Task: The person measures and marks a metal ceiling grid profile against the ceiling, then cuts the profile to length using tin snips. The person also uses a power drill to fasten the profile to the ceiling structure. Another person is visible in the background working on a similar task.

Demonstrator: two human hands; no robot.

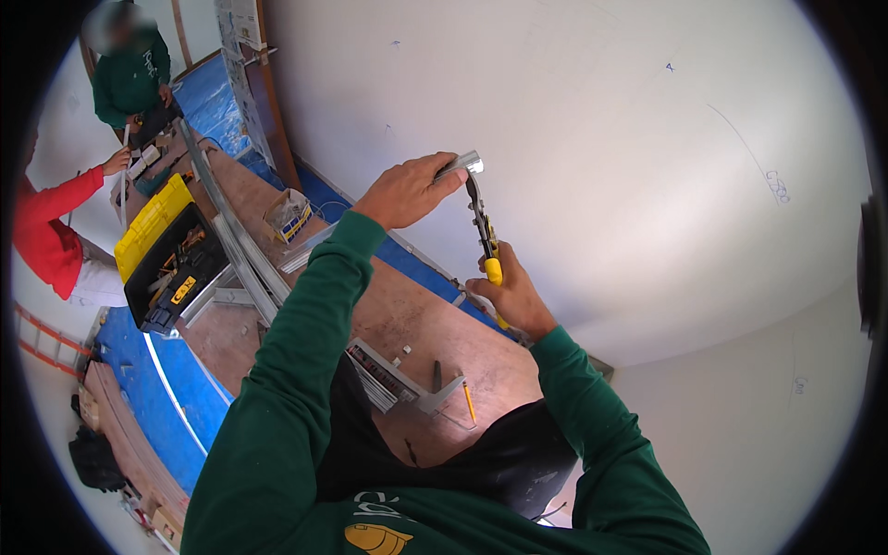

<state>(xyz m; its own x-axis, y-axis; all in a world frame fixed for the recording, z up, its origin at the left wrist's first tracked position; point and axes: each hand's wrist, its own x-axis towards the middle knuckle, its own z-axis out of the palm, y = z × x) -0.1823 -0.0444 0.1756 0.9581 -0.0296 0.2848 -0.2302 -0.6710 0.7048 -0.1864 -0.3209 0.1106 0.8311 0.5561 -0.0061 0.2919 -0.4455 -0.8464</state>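
Note:
My left hand is raised against the white wall, pinching a short silver metal tube at the fingertips. My right hand grips the yellow handles of pliers, whose dark jaws reach up to the end of the tube. Both arms wear green sleeves.
Below lies a brown floor with blue sheeting, long metal rails, an open black and yellow toolbox, a small cardboard box and a yellow pencil. Two other people, one in green and one in red, work at the far left.

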